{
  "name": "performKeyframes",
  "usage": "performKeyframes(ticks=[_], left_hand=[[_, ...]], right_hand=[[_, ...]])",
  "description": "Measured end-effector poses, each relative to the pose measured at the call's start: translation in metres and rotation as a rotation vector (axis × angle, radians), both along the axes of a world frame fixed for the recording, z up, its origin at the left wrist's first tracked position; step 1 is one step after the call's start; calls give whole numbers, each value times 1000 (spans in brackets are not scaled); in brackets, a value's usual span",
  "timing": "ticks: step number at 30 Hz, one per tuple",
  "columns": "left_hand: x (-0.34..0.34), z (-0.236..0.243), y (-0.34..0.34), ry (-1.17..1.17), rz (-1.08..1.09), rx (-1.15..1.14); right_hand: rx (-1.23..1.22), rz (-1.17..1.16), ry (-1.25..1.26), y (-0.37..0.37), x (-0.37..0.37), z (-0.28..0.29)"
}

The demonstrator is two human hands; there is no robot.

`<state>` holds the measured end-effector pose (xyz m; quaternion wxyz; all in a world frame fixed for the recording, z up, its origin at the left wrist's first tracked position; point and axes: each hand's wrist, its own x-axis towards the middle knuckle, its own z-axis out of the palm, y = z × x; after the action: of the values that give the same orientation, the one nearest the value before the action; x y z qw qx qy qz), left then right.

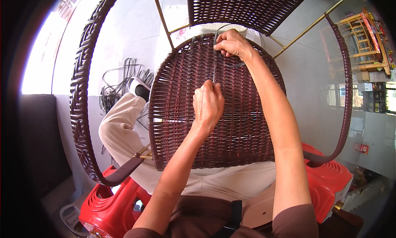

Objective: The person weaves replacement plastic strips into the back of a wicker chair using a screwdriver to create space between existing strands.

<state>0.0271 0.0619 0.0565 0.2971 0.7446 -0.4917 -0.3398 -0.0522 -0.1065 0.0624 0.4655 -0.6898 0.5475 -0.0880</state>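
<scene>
A brown woven rattan chair seat (243,126) lies before me, with a woven backrest (243,7) on brass-coloured frame tubes beyond it. My left hand (207,102) is closed near the seat's middle on a thin grey length, either strip or tool; I cannot tell which. Higher up, near the seat's far rim, my right hand (231,46) pinches a grey flat strip (232,65), which loops beneath it across the weave.
Woven armrests (81,98) curve round both sides. My legs are under the seat, between red plastic stools (326,182). Loose grey strips (110,96) lie on the left floor. Stacked wooden furniture (363,40) stands at the right.
</scene>
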Motion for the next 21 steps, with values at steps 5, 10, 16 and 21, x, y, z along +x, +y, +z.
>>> performKeyframes(ticks=[5, 10, 16, 21], left_hand=[[2, -8, 0, 8, 10, -87], [-3, -10, 1, 47, 59, -83], [-13, -12, 3, 5, 85, -106], [-10, -5, 0, 22, 68, -32]], right_hand=[[-12, -22, -4, 2, 2, 1], [1, -27, -20, 3, 1, 0], [-30, -69, -29, 4, 1, -1], [-47, -75, -18, 4, 1, -4]])
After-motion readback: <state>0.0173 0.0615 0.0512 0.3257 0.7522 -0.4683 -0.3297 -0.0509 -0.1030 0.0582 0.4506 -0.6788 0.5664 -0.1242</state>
